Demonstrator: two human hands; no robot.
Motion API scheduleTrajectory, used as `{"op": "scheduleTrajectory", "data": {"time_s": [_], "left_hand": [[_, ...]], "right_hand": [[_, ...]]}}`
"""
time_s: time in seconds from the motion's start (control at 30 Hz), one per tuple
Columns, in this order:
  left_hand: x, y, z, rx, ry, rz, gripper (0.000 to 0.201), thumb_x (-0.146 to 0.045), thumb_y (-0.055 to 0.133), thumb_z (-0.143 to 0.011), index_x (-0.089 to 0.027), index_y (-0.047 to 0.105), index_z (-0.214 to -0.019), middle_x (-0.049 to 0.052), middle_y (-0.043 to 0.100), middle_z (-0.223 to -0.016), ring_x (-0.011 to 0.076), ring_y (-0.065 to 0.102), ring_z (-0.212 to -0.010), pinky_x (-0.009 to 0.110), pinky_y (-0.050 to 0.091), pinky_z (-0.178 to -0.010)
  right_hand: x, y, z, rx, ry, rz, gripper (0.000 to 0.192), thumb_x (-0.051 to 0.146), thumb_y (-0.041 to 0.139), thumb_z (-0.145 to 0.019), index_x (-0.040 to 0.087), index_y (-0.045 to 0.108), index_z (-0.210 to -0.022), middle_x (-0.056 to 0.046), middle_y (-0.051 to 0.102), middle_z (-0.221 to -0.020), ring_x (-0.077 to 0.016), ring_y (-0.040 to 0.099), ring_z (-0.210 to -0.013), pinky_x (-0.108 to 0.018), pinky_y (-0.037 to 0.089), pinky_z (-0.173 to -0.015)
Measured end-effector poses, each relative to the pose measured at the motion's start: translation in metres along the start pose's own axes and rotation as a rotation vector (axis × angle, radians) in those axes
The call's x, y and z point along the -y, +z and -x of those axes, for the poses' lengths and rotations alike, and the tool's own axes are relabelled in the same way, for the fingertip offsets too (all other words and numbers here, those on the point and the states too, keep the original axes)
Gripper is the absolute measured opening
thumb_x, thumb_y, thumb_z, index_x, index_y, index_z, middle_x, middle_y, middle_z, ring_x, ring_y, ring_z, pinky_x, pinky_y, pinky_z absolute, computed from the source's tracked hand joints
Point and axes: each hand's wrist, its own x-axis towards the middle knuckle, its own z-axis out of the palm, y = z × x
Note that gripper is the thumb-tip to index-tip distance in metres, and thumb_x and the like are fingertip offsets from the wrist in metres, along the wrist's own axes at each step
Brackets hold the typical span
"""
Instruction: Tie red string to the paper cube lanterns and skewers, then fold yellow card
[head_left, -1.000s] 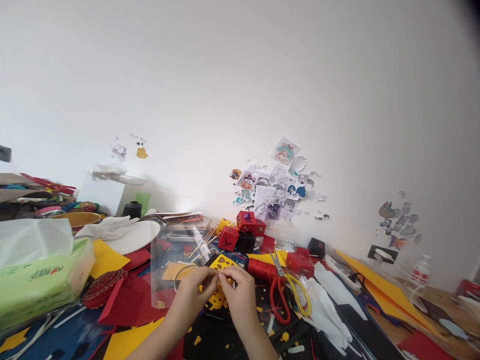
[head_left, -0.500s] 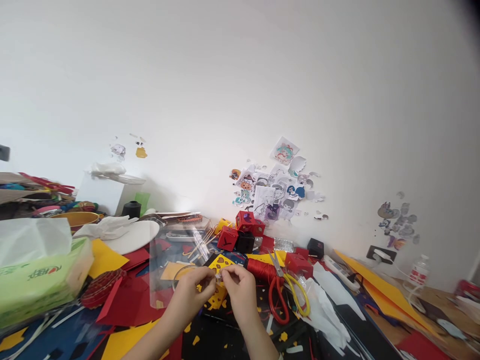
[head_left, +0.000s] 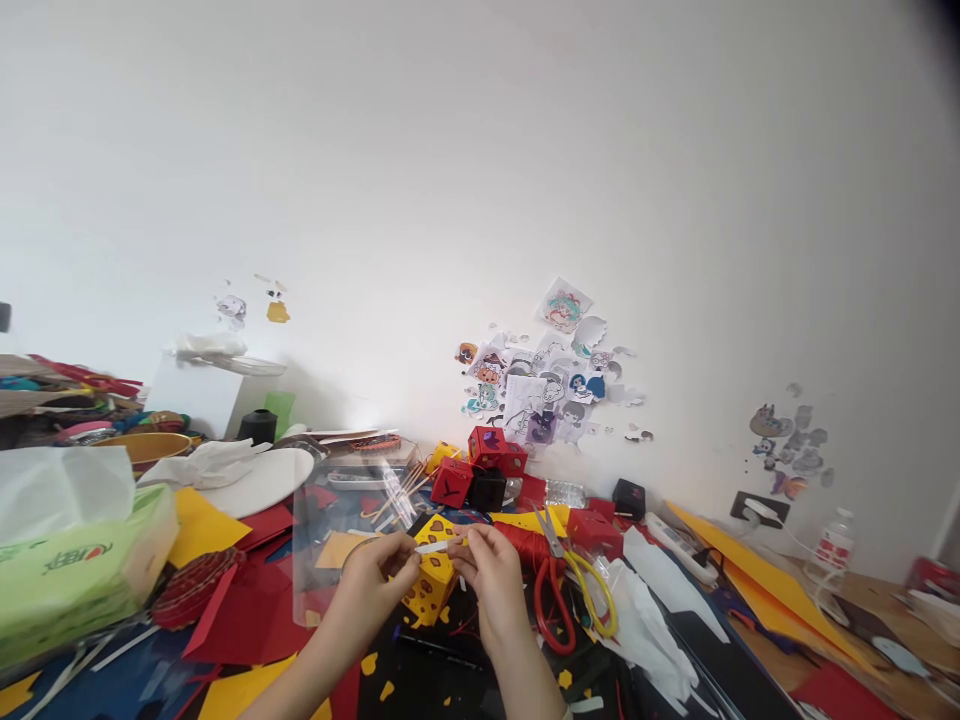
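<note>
A thin white strip (head_left: pixel 432 547) is up in the air between the two hands, just above a yellow box with brown spots (head_left: pixel 430 598). The left hand (head_left: pixel 381 572) pinches the strip's left end with finger and thumb. The right hand (head_left: pixel 491 572) pinches its right end. To the right is a fat spool of shiny red thread (head_left: pixel 519 545), and next to it, metal scissors with one red and one yellow handle (head_left: pixel 559 553). Farther back sits a red paper cube (head_left: pixel 452 483). Far over on the left is a light green tissue pack (head_left: pixel 75 575).
</note>
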Motion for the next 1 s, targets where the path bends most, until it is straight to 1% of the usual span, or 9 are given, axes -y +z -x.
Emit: {"op": "scheduleTrajectory", "data": {"time_s": [0.13, 0.3, 0.43, 0.6, 0.73, 0.77, 0.83, 0.93, 1.0], "left_hand": [[-0.003, -0.003, -0.001, -0.011, -0.038, 0.017, 0.02, -0.036, 0.048, -0.068, -0.019, 0.053, -0.058, -0.004, 0.048, -0.051, 0.0133, 0.047, -0.05, 0.022, 0.036, -0.047], [-0.004, -0.007, -0.003, -0.013, -0.051, 0.016, 0.024, -0.039, 0.046, -0.069, -0.02, 0.049, -0.056, -0.006, 0.042, -0.048, 0.0117, 0.042, -0.047, 0.022, 0.033, -0.045], [0.0, -0.012, -0.005, -0.072, -0.066, -0.113, 0.026, -0.04, 0.04, -0.072, -0.021, 0.041, -0.054, -0.006, 0.037, -0.049, 0.0121, 0.04, -0.049, 0.022, 0.03, -0.047], [0.014, -0.027, -0.01, -0.239, -0.155, -0.395, 0.029, -0.043, 0.035, -0.077, -0.023, 0.028, -0.056, -0.005, 0.031, -0.05, 0.0135, 0.037, -0.048, 0.024, 0.027, -0.046], [0.024, -0.039, -0.015, -0.466, 0.034, -0.558, 0.008, -0.029, 0.042, -0.068, -0.022, 0.039, -0.071, 0.003, 0.049, -0.07, 0.0219, 0.048, -0.069, 0.03, 0.039, -0.059], [0.026, -0.04, -0.016, -0.46, 0.092, -0.55, 0.008, -0.025, 0.041, -0.066, -0.021, 0.042, -0.073, 0.006, 0.052, -0.074, 0.0236, 0.05, -0.074, 0.032, 0.04, -0.063], [0.025, -0.036, -0.015, -0.347, 0.147, -0.475, 0.009, -0.02, 0.037, -0.068, -0.021, 0.045, -0.072, 0.006, 0.055, -0.074, 0.0232, 0.052, -0.075, 0.033, 0.042, -0.065], [0.017, -0.023, -0.01, -0.127, 0.145, -0.277, 0.016, -0.024, 0.035, -0.076, -0.022, 0.051, -0.071, 0.003, 0.06, -0.073, 0.0199, 0.055, -0.071, 0.03, 0.044, -0.065], [0.01, -0.014, -0.006, -0.044, 0.135, -0.158, 0.019, -0.03, 0.038, -0.078, -0.023, 0.055, -0.077, 0.003, 0.063, -0.078, 0.0196, 0.057, -0.074, 0.03, 0.045, -0.067]], "right_hand": [[0.003, -0.002, 0.0, 0.009, 0.04, -0.1, 0.028, 0.041, 0.069, -0.064, 0.016, 0.062, -0.075, -0.005, 0.068, -0.07, -0.0163, 0.066, -0.07, -0.027, 0.051, -0.068], [0.004, -0.003, -0.001, 0.007, 0.05, -0.202, 0.024, 0.035, 0.072, -0.063, 0.017, 0.061, -0.072, -0.004, 0.067, -0.075, -0.0141, 0.065, -0.072, -0.025, 0.051, -0.068], [0.005, -0.004, -0.003, -0.023, 0.069, -0.259, 0.027, 0.035, 0.077, -0.058, 0.016, 0.063, -0.071, -0.004, 0.067, -0.078, -0.0128, 0.064, -0.07, -0.023, 0.051, -0.066], [0.006, -0.005, -0.004, -0.031, 0.09, -0.266, 0.031, 0.036, 0.08, -0.053, 0.016, 0.063, -0.07, -0.004, 0.068, -0.081, -0.0128, 0.063, -0.069, -0.022, 0.05, -0.063], [0.008, -0.005, -0.005, -0.026, 0.093, -0.257, 0.031, 0.036, 0.079, -0.053, 0.016, 0.063, -0.07, -0.004, 0.068, -0.083, -0.0123, 0.063, -0.067, -0.022, 0.049, -0.062], [0.008, -0.005, -0.004, -0.024, 0.095, -0.251, 0.03, 0.036, 0.079, -0.053, 0.016, 0.063, -0.07, -0.004, 0.067, -0.082, -0.0121, 0.062, -0.066, -0.022, 0.049, -0.062], [0.009, -0.004, -0.003, 0.003, 0.097, -0.235, 0.028, 0.037, 0.077, -0.057, 0.016, 0.063, -0.071, -0.003, 0.067, -0.08, -0.0117, 0.061, -0.065, -0.022, 0.049, -0.062], [0.011, -0.002, 0.001, 0.09, 0.099, -0.22, 0.024, 0.037, 0.071, -0.065, 0.015, 0.064, -0.073, -0.003, 0.064, -0.074, -0.0116, 0.06, -0.064, -0.022, 0.047, -0.06], [0.012, 0.001, 0.004, 0.151, 0.109, -0.219, 0.023, 0.037, 0.068, -0.069, 0.015, 0.064, -0.075, -0.003, 0.063, -0.077, -0.0115, 0.059, -0.065, -0.021, 0.046, -0.06]]}}
